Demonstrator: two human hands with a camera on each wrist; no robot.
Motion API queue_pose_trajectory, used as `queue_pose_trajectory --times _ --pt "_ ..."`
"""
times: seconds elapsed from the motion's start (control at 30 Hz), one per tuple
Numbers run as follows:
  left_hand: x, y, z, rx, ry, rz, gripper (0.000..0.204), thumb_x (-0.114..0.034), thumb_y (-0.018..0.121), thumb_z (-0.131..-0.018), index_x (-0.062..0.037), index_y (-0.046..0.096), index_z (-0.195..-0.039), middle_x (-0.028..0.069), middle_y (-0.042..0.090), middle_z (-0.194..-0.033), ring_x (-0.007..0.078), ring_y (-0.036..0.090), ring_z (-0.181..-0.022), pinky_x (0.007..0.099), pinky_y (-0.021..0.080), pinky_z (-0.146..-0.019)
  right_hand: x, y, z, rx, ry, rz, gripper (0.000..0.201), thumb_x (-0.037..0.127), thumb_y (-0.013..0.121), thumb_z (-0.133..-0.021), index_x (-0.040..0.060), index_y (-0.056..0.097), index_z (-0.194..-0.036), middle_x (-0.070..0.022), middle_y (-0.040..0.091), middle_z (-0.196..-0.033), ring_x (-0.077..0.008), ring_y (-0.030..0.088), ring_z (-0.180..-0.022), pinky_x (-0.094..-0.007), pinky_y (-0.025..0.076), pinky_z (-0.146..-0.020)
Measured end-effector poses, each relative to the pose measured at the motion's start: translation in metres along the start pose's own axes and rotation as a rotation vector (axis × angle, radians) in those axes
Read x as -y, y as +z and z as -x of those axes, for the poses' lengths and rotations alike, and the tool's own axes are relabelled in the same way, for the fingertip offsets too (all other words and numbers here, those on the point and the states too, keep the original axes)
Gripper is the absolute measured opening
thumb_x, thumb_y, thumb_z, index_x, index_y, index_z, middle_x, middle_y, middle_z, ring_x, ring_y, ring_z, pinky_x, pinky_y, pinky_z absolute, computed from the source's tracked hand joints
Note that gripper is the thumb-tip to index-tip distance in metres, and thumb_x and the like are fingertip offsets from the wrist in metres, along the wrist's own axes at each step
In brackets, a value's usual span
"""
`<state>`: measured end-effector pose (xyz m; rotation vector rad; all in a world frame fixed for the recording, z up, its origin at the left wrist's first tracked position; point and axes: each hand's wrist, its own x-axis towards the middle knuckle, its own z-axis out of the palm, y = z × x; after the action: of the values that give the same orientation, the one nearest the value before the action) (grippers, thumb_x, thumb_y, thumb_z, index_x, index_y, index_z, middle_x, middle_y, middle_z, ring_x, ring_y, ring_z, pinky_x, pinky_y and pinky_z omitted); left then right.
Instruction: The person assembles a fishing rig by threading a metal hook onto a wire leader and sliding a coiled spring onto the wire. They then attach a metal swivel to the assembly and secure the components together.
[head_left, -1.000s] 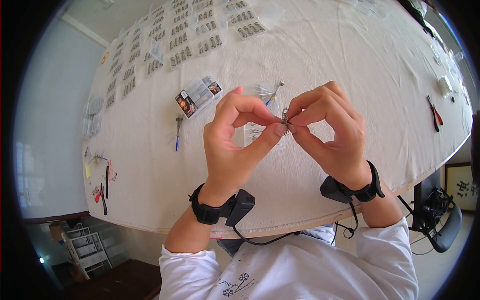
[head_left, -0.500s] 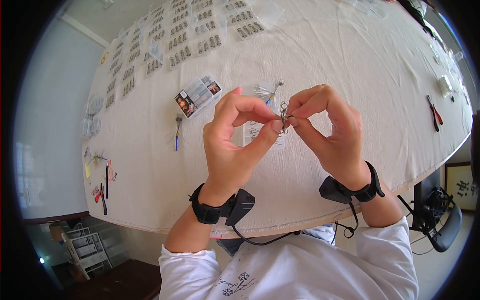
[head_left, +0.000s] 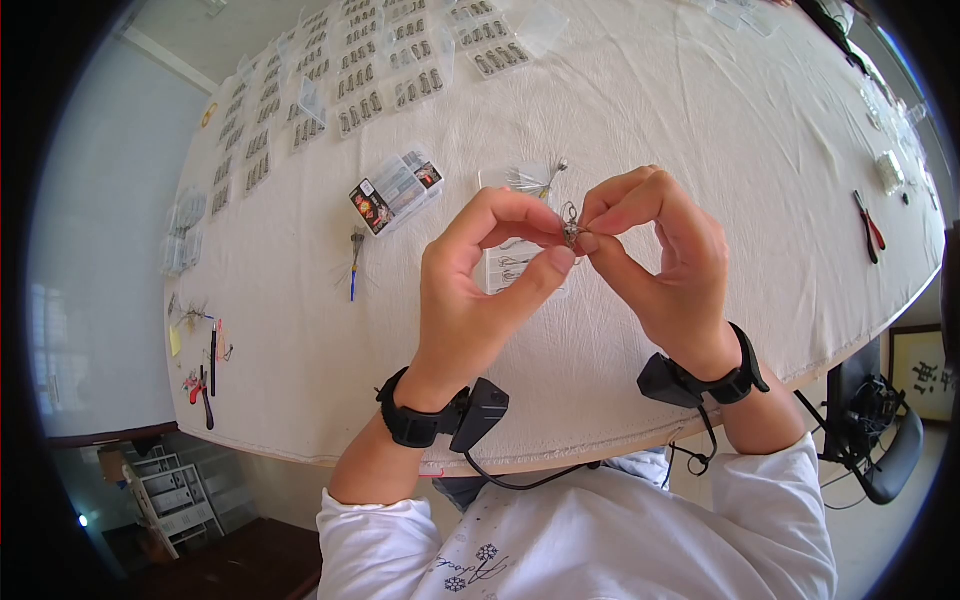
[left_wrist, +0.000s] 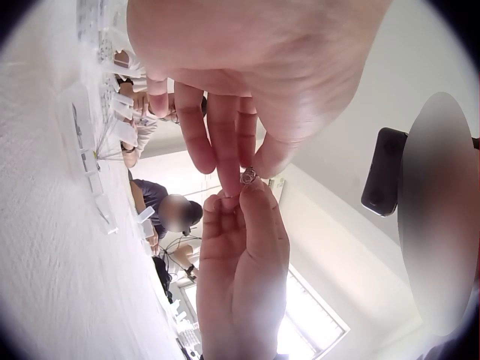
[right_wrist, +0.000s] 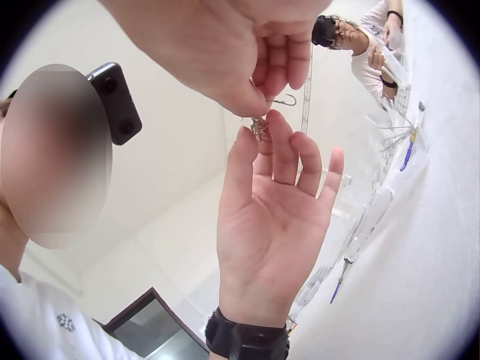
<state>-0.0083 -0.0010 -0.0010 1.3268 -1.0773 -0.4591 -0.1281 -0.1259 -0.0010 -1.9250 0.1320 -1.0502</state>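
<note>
The left hand [head_left: 465, 300] and right hand [head_left: 695, 265], thumbs and fingertips nearly meeting, pinch the bright metal hooks [head_left: 571, 231] between them, above the creased white cloth [head_left: 600, 390]. The head view shows tangled wire; only the right wrist view clearly shows one smooth round bend [right_wrist: 292, 100] jutting beside the right fingertips. The left wrist view adds a glaring window [left_wrist: 311, 322].

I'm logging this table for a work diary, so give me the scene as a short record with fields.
Left hand: pinches a metal cluster
Right hand: pinches a fishhook
Hook joined to cluster: cannot tell
Below hands: clear tray with hooks, partly hidden
Left of tray: labelled plastic box, blue-ended wire bundle
Far right: red-and-black pliers
Surface: white cloth
</note>
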Motion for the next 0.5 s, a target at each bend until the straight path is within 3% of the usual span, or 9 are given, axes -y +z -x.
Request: queue_pose_trajectory --times 0.07,0.17,0.27,0.43,0.5 --pt "-0.0008 0.0005 -0.0003 0.018 0.001 -0.048 0.019 -0.008 0.069 -0.084 -0.0038 0.055 -0.097 0.0008 0.061 -0.089 0.0105 0.061 -0.083 0.0369 0.035 -0.106 -0.0011 -0.0001 -0.0001 -0.003 -0.014 0.006 0.021 -0.007 0.071 -0.07 0.0049 0.055 -0.079 -0.0075 0.065 -0.083 -0.0194 0.062 -0.077 -0.0285 0.049 -0.067" --pt "-0.0055 0.0022 0.0018 -0.004 -0.119 0.064 0.021 -0.009 0.069 -0.084 -0.0039 0.055 -0.098 0.0015 0.062 -0.087 0.0114 0.062 -0.082 0.0338 0.044 -0.096 -0.0008 0.001 0.0003 -0.022 -0.014 -0.002 0.023 -0.008 0.071 -0.069 0.005 0.055 -0.079 -0.0071 0.064 -0.082 -0.0201 0.062 -0.077 -0.0288 0.049 -0.066" --pt "0.0013 0.0028 0.0022 -0.004 -0.063 0.076 0.02 -0.007 0.07 -0.082 -0.0019 0.057 -0.096 0.005 0.064 -0.088 0.014 0.067 -0.082 0.0239 0.051 -0.072 0.0037 -0.0026 -0.0028 0.017 -0.135 0.155 0.023 -0.008 0.071 -0.068 0.0052 0.055 -0.078 -0.0068 0.064 -0.082 -0.0209 0.061 -0.075 -0.0293 0.049 -0.066" --pt "-0.0049 0.0012 0.0022 0.005 -0.143 0.113 0.019 -0.008 0.07 -0.083 -0.0018 0.058 -0.096 0.005 0.064 -0.089 0.0137 0.067 -0.083 0.0238 0.051 -0.073 0.0013 -0.0009 -0.0013 -0.002 -0.105 0.13 0.023 -0.008 0.07 -0.068 0.005 0.055 -0.078 -0.0067 0.064 -0.082 -0.0212 0.061 -0.075 -0.0295 0.049 -0.066" --pt "-0.0059 0.0009 0.0019 0.003 -0.136 0.081 0.019 -0.01 0.07 -0.084 -0.0027 0.058 -0.096 0.0044 0.064 -0.09 0.0129 0.065 -0.084 0.0279 0.045 -0.083 -0.0001 0.0007 0.0001 -0.013 -0.055 0.078 0.022 -0.008 0.07 -0.068 0.0048 0.055 -0.078 -0.007 0.064 -0.083 -0.0209 0.061 -0.076 -0.0293 0.049 -0.067"
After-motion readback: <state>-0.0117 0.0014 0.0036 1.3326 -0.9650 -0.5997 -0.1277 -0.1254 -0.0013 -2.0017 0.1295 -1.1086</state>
